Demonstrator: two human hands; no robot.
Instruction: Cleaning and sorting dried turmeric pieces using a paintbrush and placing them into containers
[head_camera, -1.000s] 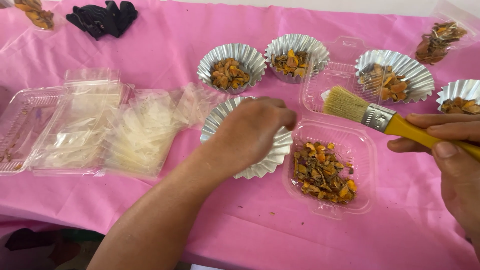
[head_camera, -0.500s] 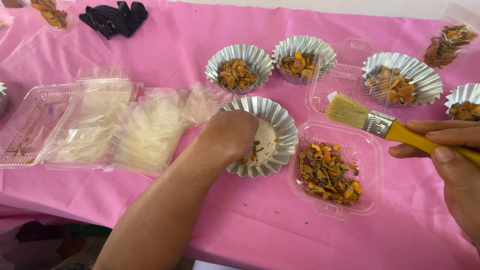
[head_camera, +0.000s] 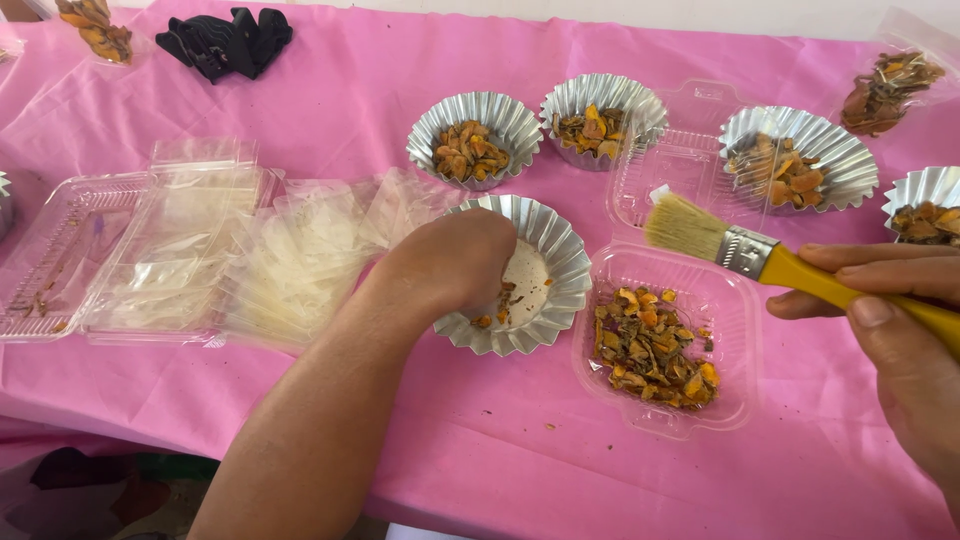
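The left hand (head_camera: 455, 262) is curled down inside the near foil cup (head_camera: 560, 262), fingers closed together over a few orange-brown bits; if they really pinch some, I cannot tell, because the fingertips are hidden under the hand. The cup stands directly under this hand, so the left hand is the nearer one. Just to its right, touching or almost, lies the clear tray (head_camera: 735, 300) with the pile of dried pieces (head_camera: 650, 345). The right hand (head_camera: 890, 340) grips the yellow handle of the brush (head_camera: 745, 250). Its long axis goes from right to left, bristles hanging over the tray's far edge. The right hand is cut off at the frame edge.
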